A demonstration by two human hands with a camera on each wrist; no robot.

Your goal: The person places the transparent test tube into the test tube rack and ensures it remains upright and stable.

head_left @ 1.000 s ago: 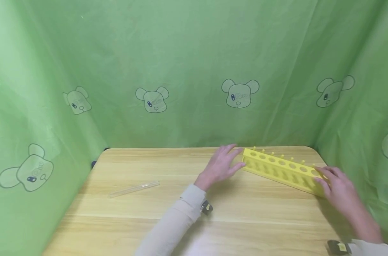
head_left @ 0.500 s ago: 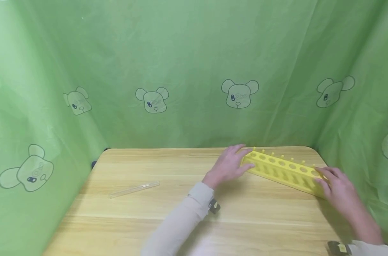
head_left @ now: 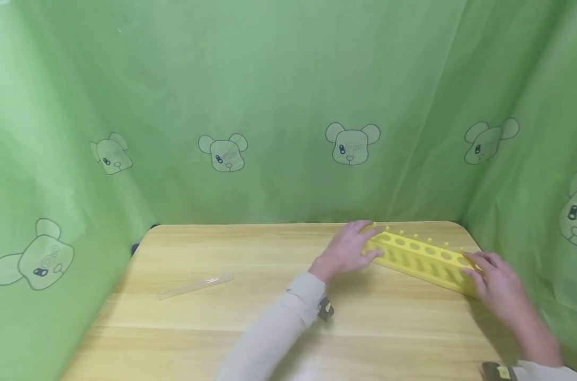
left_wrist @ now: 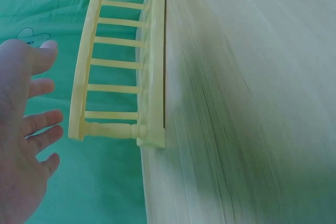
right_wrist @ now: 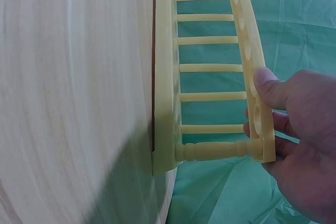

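A yellow test tube rack (head_left: 424, 264) stands at the back right of the table, with a row of round holes along its top bar and pegs behind. My right hand (head_left: 500, 288) grips its right end; in the right wrist view the thumb (right_wrist: 269, 85) lies on the top bar (right_wrist: 247, 40) and the fingers go behind it. My left hand (head_left: 348, 248) is at the other end, fingers spread and relaxed. In the left wrist view these fingers (left_wrist: 44, 124) stand a little apart from the rack's end post (left_wrist: 113, 130).
A clear glass tube (head_left: 195, 286) lies on the left half of the wooden table (head_left: 174, 338). Green cloth (head_left: 269, 79) printed with bear heads hangs behind the table and on both sides.
My left hand has moved right, up to the rack's left end. The right hand keeps its grip on the rack. The head view has shifted slightly.
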